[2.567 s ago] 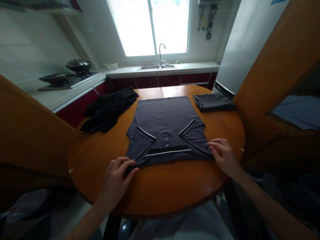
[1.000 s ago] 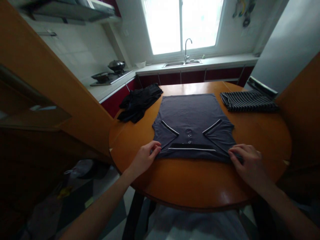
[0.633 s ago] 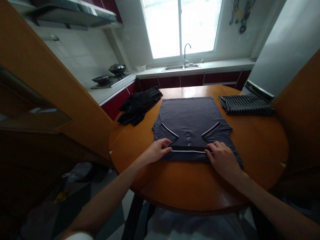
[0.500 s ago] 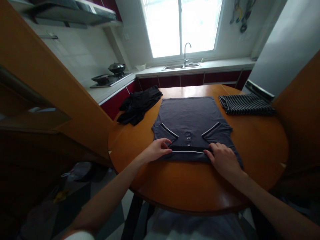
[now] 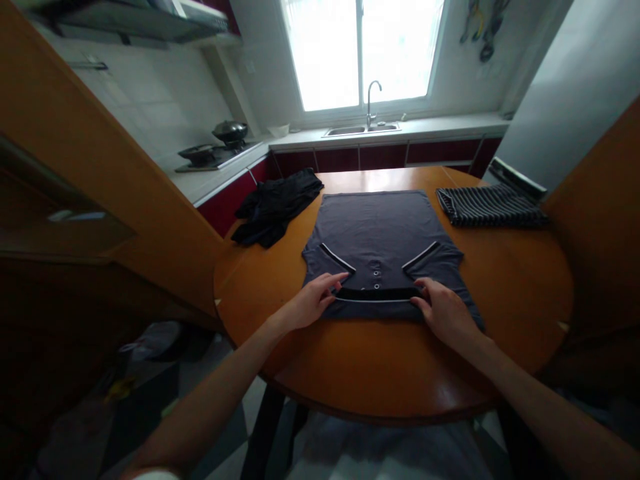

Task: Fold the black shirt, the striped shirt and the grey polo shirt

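A dark grey polo shirt lies spread front side up, with its collar toward me and its sleeves folded inward. White lines edge the dark collar and both sleeve cuffs. My left hand grips the collar's left end between thumb and fingers, its index finger stretched out over the cloth. At the right end, my right hand pinches the collar with thumb and bent fingers. Two pale ring-like buttons show on the placket between my hands.
The round wooden table bears crumpled black clothing at the far left and a folded striped garment at the far right. Beyond are a sink, a stove with a pot, and a fridge at right.
My left hand has shifted slightly left along the collar, its index finger now straighter. The collar edge lies straighter between my hands. My right hand has hardly moved.
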A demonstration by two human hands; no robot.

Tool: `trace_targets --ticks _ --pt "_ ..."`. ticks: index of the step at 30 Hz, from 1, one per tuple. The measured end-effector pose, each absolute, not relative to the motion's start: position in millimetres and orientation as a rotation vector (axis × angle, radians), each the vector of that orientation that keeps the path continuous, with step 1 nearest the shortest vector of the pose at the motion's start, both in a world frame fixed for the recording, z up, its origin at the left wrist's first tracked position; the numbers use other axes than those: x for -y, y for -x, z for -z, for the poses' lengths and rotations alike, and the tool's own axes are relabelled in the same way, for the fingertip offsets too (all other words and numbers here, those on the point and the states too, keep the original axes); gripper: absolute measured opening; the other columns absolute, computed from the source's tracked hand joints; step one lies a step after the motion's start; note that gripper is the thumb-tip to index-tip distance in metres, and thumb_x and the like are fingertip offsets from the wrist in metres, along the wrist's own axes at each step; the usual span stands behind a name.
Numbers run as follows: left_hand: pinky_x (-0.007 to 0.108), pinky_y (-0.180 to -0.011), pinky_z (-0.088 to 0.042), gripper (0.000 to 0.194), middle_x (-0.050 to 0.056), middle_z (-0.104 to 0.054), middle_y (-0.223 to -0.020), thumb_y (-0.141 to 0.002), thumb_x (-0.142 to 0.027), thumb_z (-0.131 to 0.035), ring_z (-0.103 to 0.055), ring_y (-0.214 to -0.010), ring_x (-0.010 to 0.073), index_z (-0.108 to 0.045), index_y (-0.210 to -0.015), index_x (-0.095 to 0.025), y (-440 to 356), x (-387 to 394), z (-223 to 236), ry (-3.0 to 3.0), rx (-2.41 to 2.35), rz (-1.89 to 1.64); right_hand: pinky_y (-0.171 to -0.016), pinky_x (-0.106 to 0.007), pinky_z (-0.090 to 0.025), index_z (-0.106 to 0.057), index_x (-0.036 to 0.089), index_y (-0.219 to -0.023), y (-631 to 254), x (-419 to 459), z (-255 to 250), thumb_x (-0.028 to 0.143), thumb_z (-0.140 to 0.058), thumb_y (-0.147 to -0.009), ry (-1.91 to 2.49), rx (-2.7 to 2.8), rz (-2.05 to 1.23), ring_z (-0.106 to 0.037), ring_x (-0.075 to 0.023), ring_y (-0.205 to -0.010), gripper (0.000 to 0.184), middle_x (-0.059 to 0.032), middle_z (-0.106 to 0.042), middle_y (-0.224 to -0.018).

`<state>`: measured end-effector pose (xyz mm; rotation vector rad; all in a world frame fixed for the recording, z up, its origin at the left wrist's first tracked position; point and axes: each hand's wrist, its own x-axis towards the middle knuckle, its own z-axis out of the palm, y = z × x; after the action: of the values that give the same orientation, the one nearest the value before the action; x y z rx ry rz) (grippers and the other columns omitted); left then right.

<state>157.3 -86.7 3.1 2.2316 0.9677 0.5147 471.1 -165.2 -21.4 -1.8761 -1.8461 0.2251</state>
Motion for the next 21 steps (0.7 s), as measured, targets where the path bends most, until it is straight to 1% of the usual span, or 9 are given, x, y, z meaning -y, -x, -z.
trace_targets --ticks 3,5,8,11,12,14,17,19,21 --pt "0.032 -0.094 -0.05 0.056 0.006 -0.057 -0.114 -0.094 -0.01 -0.047 -0.059 -0.097 0.0156 -0.044 -0.148 -0.025 -155 87 -8 -2.39 -0.867 -0.495 -0.078 -0.034 -0.048 -0.062 0.018 -0.116 -470 164 20 0.023 -0.06 -0.089 1.913 1.851 -0.254 -0.069 -0.0248 -0.087 0.027 -0.0083 -0.071 -0.096" --pt "0.034 -0.099 -0.049 0.053 0.007 -0.056 -0.117 -0.096 -0.011 -0.045 -0.058 -0.103 0.0163 -0.044 -0.148 -0.025 -154 87 -10 -2.449 -0.849 -0.486 -0.078 -0.034 -0.049 -0.062 0.017 -0.118 -471 163 21 0.023 -0.06 -0.089 1.925 1.852 -0.248 -0.069 -0.0248 -0.087 0.029 -0.0085 -0.071 -0.097" --pt "0.038 -0.102 -0.048 0.044 0.009 -0.057 -0.12 -0.097 -0.015 -0.048 -0.059 -0.109 0.0194 -0.053 -0.14 -0.023 -155 89 -12 -2.56 -0.89 -0.511 -0.081 -0.036 -0.05 -0.062 0.015 -0.119 -472 163 22 0.024 -0.059 -0.091 1.918 1.88 -0.157 -0.067 -0.0256 -0.09 0.029 -0.0101 -0.07 -0.099" --pt "0.042 -0.105 -0.047 0.039 0.011 -0.059 -0.128 -0.101 -0.017 -0.042 -0.057 -0.119 0.0229 -0.056 -0.136 -0.023 -162 103 -15 -2.667 -0.986 -0.635 -0.088 -0.043 -0.05 -0.062 0.015 -0.12 -468 167 20 0.028 -0.052 -0.096 1.878 1.918 0.051 -0.064 -0.0298 -0.1 0.03 -0.0147 -0.068 -0.108" --pt "0.044 -0.108 -0.045 0.041 0.012 -0.057 -0.136 -0.102 -0.019 -0.039 -0.054 -0.126 0.0237 -0.052 -0.141 -0.023 -167 111 -15 -2.702 -0.987 -0.65 -0.09 -0.045 -0.05 -0.062 0.014 -0.122 -464 170 20 0.029 -0.049 -0.098 1.843 1.927 0.108 -0.062 -0.031 -0.104 0.032 -0.0163 -0.067 -0.113" --pt "0.047 -0.117 -0.035 0.048 0.013 -0.045 -0.153 -0.104 -0.027 -0.038 -0.04 -0.142 0.0251 -0.037 -0.152 -0.021 -176 127 -12 -2.796 -0.928 -0.56 -0.098 -0.047 -0.047 -0.059 0.014 -0.13 -452 177 19 0.03 -0.043 -0.1 1.719 1.983 0.151 -0.058 -0.0317 -0.117 0.038 -0.018 -0.063 -0.127" --pt "0.05 -0.123 -0.018 0.07 0.012 -0.022 -0.165 -0.102 -0.049 -0.042 -0.014 -0.153 0.0269 -0.016 -0.16 -0.02 -187 146 -1 -2.913 -0.856 -0.279 -0.114 -0.048 -0.035 -0.042 0.016 -0.149 -430 191 23 0.03 -0.039 -0.101 1.469 2.217 0.095 -0.04 -0.0289 -0.141 0.051 -0.0149 -0.047 -0.151" --pt "0.049 -0.124 -0.013 0.079 0.011 -0.014 -0.166 -0.1 -0.057 -0.044 -0.007 -0.154 0.027 -0.011 -0.161 -0.021 -187 152 7 -2.928 -0.884 -0.182 -0.12 -0.05 -0.026 -0.028 0.017 -0.157 -420 198 28 0.035 -0.04 -0.101 1.374 2.362 0.051 -0.027 -0.0269 -0.149 0.06 -0.0123 -0.035 -0.16" --pt "0.048 -0.124 -0.013 0.083 0.011 -0.01 -0.167 -0.098 -0.06 -0.046 -0.004 -0.154 0.0271 -0.009 -0.161 -0.021 -183 155 12 -2.921 -0.932 -0.161 -0.122 -0.05 -0.022 -0.02 0.016 -0.16 -420 202 34 0.041 -0.042 -0.101 1.366 2.427 0.025 -0.02 -0.0258 -0.152 0.068 -0.0116 -0.027 -0.163"
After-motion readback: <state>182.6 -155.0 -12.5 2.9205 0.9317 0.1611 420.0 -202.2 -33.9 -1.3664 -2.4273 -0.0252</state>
